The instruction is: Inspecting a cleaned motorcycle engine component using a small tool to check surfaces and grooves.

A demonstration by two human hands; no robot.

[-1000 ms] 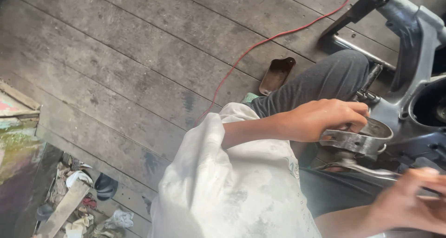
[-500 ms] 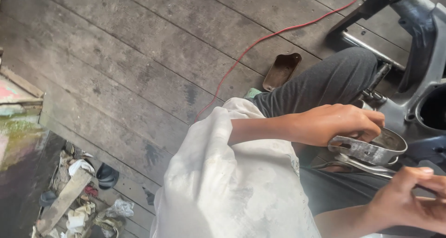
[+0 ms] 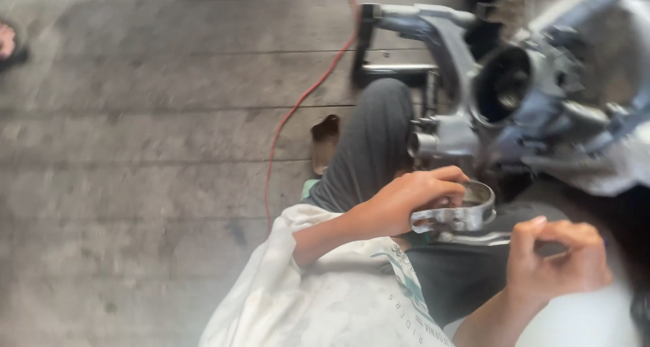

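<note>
My left hand (image 3: 406, 201) reaches out of a white sleeve and grips a round metal ring part (image 3: 467, 208) with a flat lug, held over my dark-trousered knee (image 3: 372, 144). My right hand (image 3: 555, 262) is at the lower right, fingers curled into a fist around a thin metal tool (image 3: 474, 239) that runs under the ring part. Just beyond both hands sits a grey engine casing (image 3: 508, 96) with a round dark opening. The picture is blurred, so fine detail of the tool is hidden.
A worn wooden plank floor (image 3: 149, 150) fills the left side. A red cable (image 3: 305, 96) snakes across it towards the casing. A brown sandal (image 3: 326, 142) lies beside my knee. Another person's foot (image 3: 8, 44) shows at the top left edge.
The view has swung up and right, bringing the engine casing into full sight. My left hand stays on the ring part and my right hand stays closed on the tool.
</note>
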